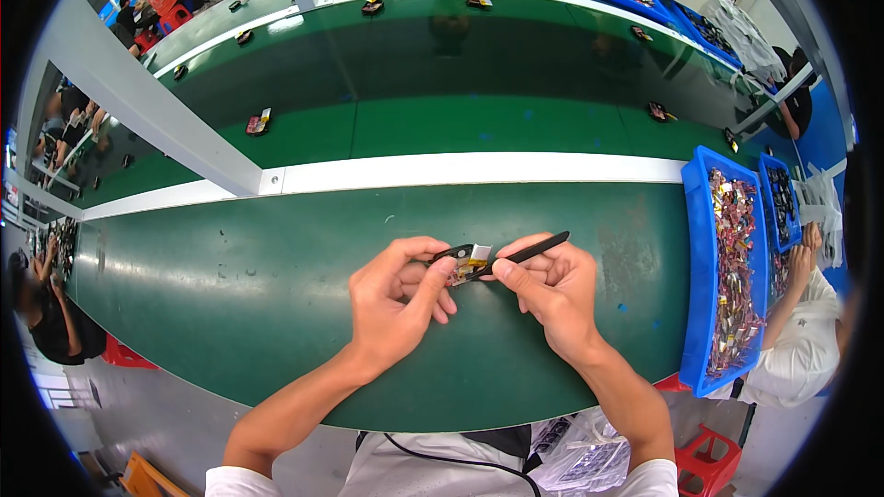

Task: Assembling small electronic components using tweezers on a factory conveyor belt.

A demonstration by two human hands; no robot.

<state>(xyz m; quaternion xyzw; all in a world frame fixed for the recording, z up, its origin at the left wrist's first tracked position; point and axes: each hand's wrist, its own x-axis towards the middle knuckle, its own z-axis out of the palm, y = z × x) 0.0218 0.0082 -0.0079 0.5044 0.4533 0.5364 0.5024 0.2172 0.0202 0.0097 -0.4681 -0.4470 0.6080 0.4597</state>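
Pinching a small black-and-yellow part [463, 261] between thumb and curled fingers [440, 278], the left hand [398, 299] holds it just above the green worktop [230, 313]. The right hand [550, 287] has its fingers closed narrowly round a slim black tool [525, 251], whose tip touches the part. Both forearms come up from the lower edge, the hands meeting mid-worktop. A blue tray [692, 294] of parts lies well to the right.

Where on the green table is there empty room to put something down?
The green table is bare left of the left hand, and also between the right hand and the blue tray. It is crowded where both hands hold the small part and black tool.
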